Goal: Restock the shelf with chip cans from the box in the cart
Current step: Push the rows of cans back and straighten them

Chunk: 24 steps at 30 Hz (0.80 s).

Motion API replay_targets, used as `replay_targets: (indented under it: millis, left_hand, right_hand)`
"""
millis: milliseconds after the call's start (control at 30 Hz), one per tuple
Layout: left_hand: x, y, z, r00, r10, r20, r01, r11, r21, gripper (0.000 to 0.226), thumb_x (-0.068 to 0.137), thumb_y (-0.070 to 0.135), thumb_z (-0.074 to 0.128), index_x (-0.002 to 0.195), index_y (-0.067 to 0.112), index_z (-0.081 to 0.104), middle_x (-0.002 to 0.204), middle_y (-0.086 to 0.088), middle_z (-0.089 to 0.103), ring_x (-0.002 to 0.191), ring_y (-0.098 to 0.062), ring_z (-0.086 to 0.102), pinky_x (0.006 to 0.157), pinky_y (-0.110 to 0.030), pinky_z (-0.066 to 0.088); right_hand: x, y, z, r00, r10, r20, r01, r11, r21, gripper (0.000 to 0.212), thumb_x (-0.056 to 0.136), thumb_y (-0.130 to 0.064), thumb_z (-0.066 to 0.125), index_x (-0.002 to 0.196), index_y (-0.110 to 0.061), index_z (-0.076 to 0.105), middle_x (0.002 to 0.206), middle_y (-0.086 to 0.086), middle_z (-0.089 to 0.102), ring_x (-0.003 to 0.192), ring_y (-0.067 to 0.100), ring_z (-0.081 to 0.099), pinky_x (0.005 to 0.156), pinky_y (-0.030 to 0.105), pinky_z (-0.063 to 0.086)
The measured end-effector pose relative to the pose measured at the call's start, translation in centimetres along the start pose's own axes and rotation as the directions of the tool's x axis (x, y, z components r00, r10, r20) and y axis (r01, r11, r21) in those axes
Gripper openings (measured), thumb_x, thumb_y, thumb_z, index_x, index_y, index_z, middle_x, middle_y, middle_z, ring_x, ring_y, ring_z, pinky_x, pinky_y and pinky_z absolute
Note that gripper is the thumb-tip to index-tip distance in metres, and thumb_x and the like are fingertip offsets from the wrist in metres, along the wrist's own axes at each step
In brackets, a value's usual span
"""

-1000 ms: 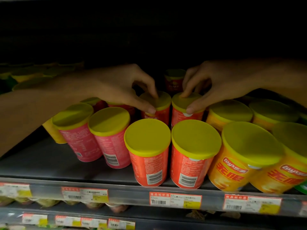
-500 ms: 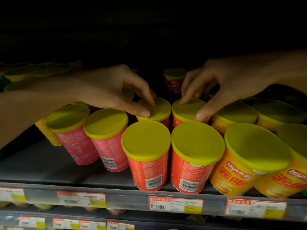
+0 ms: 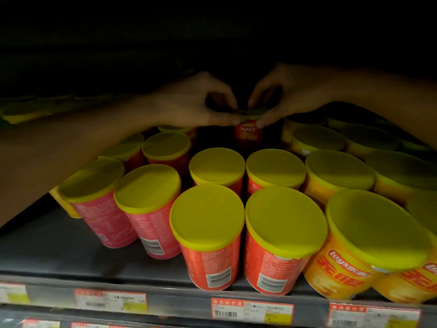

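Deep in the shelf stands a red chip can (image 3: 248,133) with a yellow lid. My left hand (image 3: 196,102) pinches its lid rim from the left and my right hand (image 3: 283,95) pinches it from the right. In front of it, two rows of red cans (image 3: 208,245) with yellow lids stand upright on the dark shelf (image 3: 59,252). Pink cans (image 3: 146,209) lean at the left and orange cans (image 3: 369,245) fill the right. The box and cart are out of view.
Price tags (image 3: 251,308) line the shelf's front rail. A bare strip of shelf lies at the front left. The shelf above leaves a low, dark gap over the cans. More yellow lids (image 3: 26,114) show dimly at the far left.
Both hands left the lids of the second-row red cans and reached farther back to the rear red can. The view moved closer to the shelf.
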<state>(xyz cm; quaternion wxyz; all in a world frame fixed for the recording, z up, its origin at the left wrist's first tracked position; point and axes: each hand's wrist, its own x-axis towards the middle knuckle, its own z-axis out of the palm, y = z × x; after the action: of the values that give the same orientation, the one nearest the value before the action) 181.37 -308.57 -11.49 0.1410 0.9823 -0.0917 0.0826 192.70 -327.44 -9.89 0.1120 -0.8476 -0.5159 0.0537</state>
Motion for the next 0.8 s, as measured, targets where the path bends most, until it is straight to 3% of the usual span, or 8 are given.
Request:
replay_targets:
  millis: [100,200,333,433,567,700,800]
  left_hand:
    - [2.6,-1.6,0.5,0.998,-0.056,0.018,0.054,0.996,0.072,0.035,0.086,0.044,0.068,0.117,0.028,0.063,0.115,0.012,0.06,0.111,-0.005,0.054,0.097,-0.028,0.045]
    - [4.4,-2.7,1.3,0.995,-0.092,0.045,0.088,0.992,0.086,0.046,0.086,0.043,0.07,0.126,0.024,0.059,0.125,0.004,0.058,0.118,-0.014,0.054,0.096,-0.031,0.045]
    - [5.5,-3.1,1.7,0.987,-0.121,0.105,0.113,0.99,0.084,0.061,0.084,0.044,0.071,0.14,0.027,0.05,0.143,0.0,0.049,0.13,-0.017,0.046,0.106,-0.037,0.041]
    - [5.7,-2.8,1.7,0.984,-0.121,0.13,0.116,0.992,0.041,0.056,0.084,0.041,0.073,0.136,0.029,0.055,0.137,0.004,0.055,0.122,-0.013,0.051,0.102,-0.035,0.044]
    - [5.1,-2.0,1.9,0.987,-0.087,0.138,0.093,0.995,-0.037,0.042,0.084,0.034,0.074,0.124,0.025,0.066,0.118,0.007,0.066,0.107,-0.008,0.059,0.093,-0.029,0.049]
    - [4.1,-1.0,1.9,0.991,-0.025,0.131,0.035,0.997,-0.074,0.04,0.083,0.031,0.076,0.12,0.019,0.069,0.112,0.005,0.07,0.1,-0.006,0.063,0.09,-0.026,0.049]
    - [3.2,-0.2,1.7,0.987,0.005,0.161,0.008,0.997,-0.076,0.042,0.082,0.033,0.075,0.121,0.019,0.069,0.111,0.005,0.07,0.099,-0.004,0.062,0.09,-0.025,0.048]
  right_hand:
    - [1.7,1.1,0.5,1.0,0.023,0.006,-0.023,0.998,-0.064,0.054,0.08,-0.034,0.079,0.128,-0.017,0.061,0.122,-0.002,0.06,0.116,0.019,0.057,0.09,0.028,0.044]
    - [2.7,2.0,0.6,0.998,0.056,0.038,-0.053,0.997,-0.059,0.055,0.08,-0.033,0.08,0.129,-0.016,0.06,0.129,0.002,0.06,0.117,0.021,0.058,0.093,0.03,0.046]
    - [3.3,2.9,0.7,0.997,0.055,0.058,-0.051,0.996,-0.068,0.052,0.081,-0.027,0.08,0.129,-0.015,0.063,0.129,0.004,0.062,0.113,0.02,0.059,0.094,0.031,0.046]
    - [3.3,3.1,0.8,0.998,0.051,0.048,-0.05,0.999,-0.022,0.046,0.081,-0.019,0.079,0.124,-0.011,0.067,0.124,0.007,0.065,0.105,0.014,0.058,0.093,0.028,0.045]
    - [2.8,2.9,0.6,0.997,0.053,0.058,-0.052,0.998,-0.017,0.042,0.078,-0.019,0.081,0.119,-0.015,0.071,0.115,0.005,0.069,0.106,0.02,0.063,0.101,0.046,0.048]
    - [1.3,1.9,0.0,0.993,0.05,0.103,-0.049,0.999,-0.007,0.041,0.077,-0.019,0.082,0.117,-0.021,0.071,0.092,-0.017,0.065,0.103,0.016,0.063,0.097,0.038,0.051]
    - [-0.2,0.8,0.0,0.995,0.041,0.093,-0.041,0.999,-0.001,0.04,0.075,-0.014,0.082,0.114,-0.019,0.073,0.081,-0.025,0.059,0.085,-0.003,0.066,0.073,0.012,0.05]
